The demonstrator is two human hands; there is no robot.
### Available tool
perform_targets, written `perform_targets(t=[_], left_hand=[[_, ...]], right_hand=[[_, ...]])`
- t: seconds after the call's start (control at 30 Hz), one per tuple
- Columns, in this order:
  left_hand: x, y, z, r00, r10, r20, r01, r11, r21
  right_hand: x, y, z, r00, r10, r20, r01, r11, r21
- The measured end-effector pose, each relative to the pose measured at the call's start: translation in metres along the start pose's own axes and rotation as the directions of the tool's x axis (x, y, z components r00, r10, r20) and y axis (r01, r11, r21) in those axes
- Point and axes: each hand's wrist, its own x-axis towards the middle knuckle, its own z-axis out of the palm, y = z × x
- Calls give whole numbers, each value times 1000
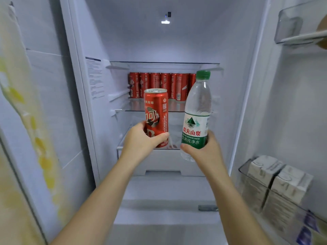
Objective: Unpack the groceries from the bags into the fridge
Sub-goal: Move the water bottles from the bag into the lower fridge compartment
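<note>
My left hand [141,140] grips a tall red soda can [156,112] near its base and holds it upright in front of the open fridge. My right hand [205,149] grips a clear water bottle [197,110] with a green cap and a green and white label, also upright. Both are held at the height of the glass shelf [123,108]. A row of several red cans [159,87] stands at the back of that shelf.
The open fridge door on the right carries a bin [247,175] with white cartons [277,177], and an upper clear bin [300,38]. A lower glass shelf [122,144] and a white drawer [164,165] lie below. A second closed door stands on the left.
</note>
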Motion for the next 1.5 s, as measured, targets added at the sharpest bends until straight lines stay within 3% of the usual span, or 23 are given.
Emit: perform_targets(t=[0.43, 0.83, 1.17, 1.5], left_hand=[[150, -4, 45, 999, 52, 0, -51, 977, 209], [244, -3, 78, 982, 35, 183, -64, 986, 154], [314, -18, 110, 990, 6, 141, -37, 976, 214], [349, -34, 132, 992, -105, 77, 85, 970, 226]], right_hand=[[86, 45, 26, 995, 70, -73, -73, 996, -43], [128, 49, 40, 975, 78, -207, -102, 989, -111], [156, 48, 45, 966, 58, -252, -103, 980, -170], [159, 45, 38, 978, 60, -200, -105, 969, -224]])
